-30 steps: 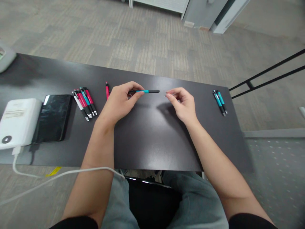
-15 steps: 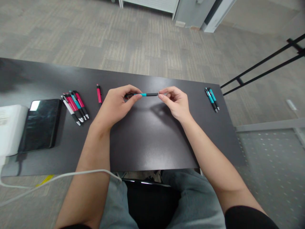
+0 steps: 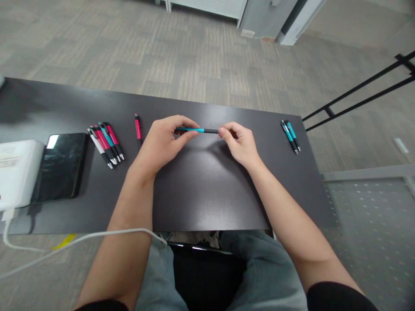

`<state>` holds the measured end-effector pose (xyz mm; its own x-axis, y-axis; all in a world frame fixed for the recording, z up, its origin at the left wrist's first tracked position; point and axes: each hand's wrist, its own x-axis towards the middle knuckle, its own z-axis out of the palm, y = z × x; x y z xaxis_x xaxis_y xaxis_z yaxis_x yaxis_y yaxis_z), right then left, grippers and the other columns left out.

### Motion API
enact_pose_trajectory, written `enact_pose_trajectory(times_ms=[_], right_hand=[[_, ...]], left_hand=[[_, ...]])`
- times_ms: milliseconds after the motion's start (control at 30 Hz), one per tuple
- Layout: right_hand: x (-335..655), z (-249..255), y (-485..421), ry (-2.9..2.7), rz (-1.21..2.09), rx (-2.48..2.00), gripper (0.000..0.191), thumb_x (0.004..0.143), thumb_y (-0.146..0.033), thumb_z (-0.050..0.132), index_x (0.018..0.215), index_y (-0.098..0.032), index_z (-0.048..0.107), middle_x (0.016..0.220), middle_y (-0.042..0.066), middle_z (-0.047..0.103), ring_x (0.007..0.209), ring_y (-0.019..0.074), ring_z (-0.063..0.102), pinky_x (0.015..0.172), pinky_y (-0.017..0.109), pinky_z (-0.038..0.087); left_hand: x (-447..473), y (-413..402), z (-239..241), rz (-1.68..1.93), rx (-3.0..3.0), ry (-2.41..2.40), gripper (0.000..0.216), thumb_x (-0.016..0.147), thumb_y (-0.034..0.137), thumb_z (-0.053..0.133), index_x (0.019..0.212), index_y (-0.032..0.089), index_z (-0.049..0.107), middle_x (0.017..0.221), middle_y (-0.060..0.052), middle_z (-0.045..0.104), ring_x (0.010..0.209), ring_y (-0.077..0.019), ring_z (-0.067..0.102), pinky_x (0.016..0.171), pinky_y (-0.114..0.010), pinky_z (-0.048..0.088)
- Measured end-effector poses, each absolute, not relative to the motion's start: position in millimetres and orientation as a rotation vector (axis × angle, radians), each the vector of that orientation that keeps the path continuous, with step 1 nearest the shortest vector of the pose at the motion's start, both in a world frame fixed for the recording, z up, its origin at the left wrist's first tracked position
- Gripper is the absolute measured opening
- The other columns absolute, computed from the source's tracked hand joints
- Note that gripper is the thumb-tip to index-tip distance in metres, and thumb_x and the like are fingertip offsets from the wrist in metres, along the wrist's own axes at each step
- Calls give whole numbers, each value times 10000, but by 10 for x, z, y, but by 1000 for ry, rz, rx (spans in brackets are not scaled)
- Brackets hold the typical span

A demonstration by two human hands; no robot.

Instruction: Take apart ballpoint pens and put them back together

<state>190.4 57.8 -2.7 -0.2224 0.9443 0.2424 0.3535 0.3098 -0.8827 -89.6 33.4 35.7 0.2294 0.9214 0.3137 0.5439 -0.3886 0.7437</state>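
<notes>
A blue pen (image 3: 207,130) with a black grip is held level above the dark table. My left hand (image 3: 168,138) pinches its blue barrel between thumb and fingers. At the other end, my right hand (image 3: 239,140) has its fingertips closed on the pen's tip, which they mostly hide. Left of my left hand lies a single red pen (image 3: 138,127), its lower end close to my wrist. Two blue pens (image 3: 291,136) lie side by side to the right of my right hand.
Further left is a fanned group of several pens (image 3: 105,144), red, blue and white. Beside it lie a black phone-like slab (image 3: 61,166) and a white box (image 3: 19,172) with a plugged cable. The white cable (image 3: 106,234) runs across my left forearm. A black rail (image 3: 356,93) stands beyond the table's right edge.
Both hands keep hold of the pen. The pen has turned slightly, showing more blue by my left hand, and my right fingers now cover its tip. The whole view has shifted a little.
</notes>
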Motion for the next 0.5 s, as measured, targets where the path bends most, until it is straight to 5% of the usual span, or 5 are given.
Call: enact_pose_trajectory(times_ms=[133,300,500], right_hand=[[1893,2,556,-1768,951,-1180,737,1136,-989,619,913,-289,687,822,20,722,795,230,659,817,390,555],[1872,68,532,-1779,976,-1122,744,1045,-1055,697,1053,-312,654,885,7,752,794,230,637,794,388,528],[1881,109,509,-1897,962,-1145,783,1144,-1028,537,853,-301,568,734,-9,591,729,224,547,796,396,492]], left_hand=[[-871,351,328,1047,2038,1317,215,1142,469,831,1177,292,947,1179,-68,944,1074,-300,866,1017,-424,695],[-860,358,322,1069,2010,1339,253,1151,503,820,1180,285,945,1172,-73,946,1056,-301,859,1003,-425,696],[-868,343,346,1051,2014,1313,259,1135,525,847,1153,289,953,1165,-79,945,1058,-308,868,997,-431,696]])
